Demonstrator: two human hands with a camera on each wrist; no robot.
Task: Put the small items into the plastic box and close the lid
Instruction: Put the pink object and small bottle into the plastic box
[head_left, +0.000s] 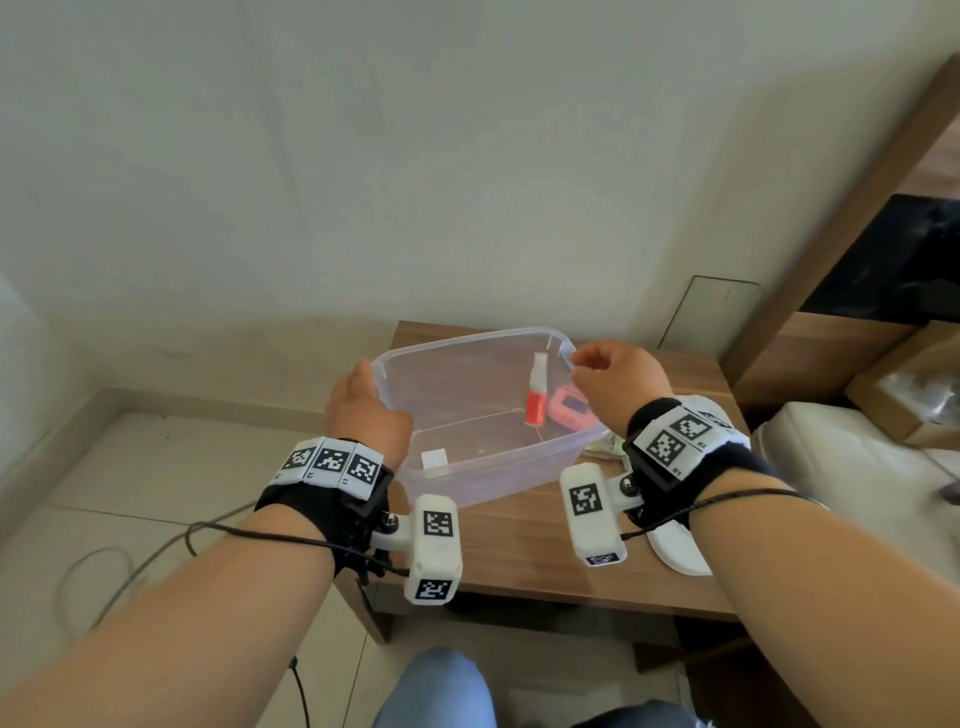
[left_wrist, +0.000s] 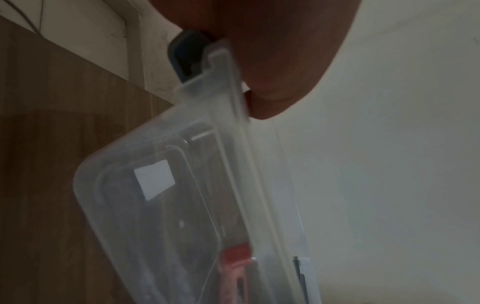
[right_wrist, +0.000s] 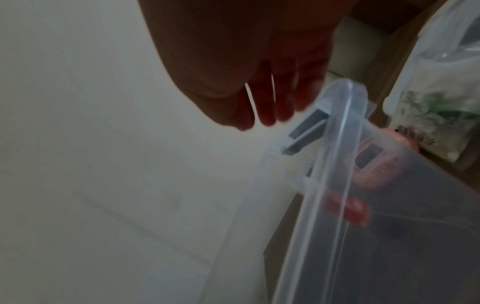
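A clear plastic box (head_left: 467, 478) stands on a small wooden table (head_left: 519, 561). Inside it lie a red-and-white spray bottle (head_left: 536, 400) and a pink device with a small screen (head_left: 569, 408). My left hand (head_left: 363, 405) grips the box's left end, over a dark latch (left_wrist: 185, 55). My right hand (head_left: 608, 374) pinches the right end of the thin clear lid (right_wrist: 241, 205), near a grey latch (right_wrist: 306, 127). In the right wrist view the lid stands a little off the box rim (right_wrist: 335, 164). The wrist views are blurred.
A green-patterned packet (head_left: 605, 447) and a flat white object (head_left: 675, 551) lie on the table right of the box. A cardboard box (head_left: 914, 395) and a white surface sit further right. A cable (head_left: 119, 566) runs across the tiled floor on the left. A wall is close behind.
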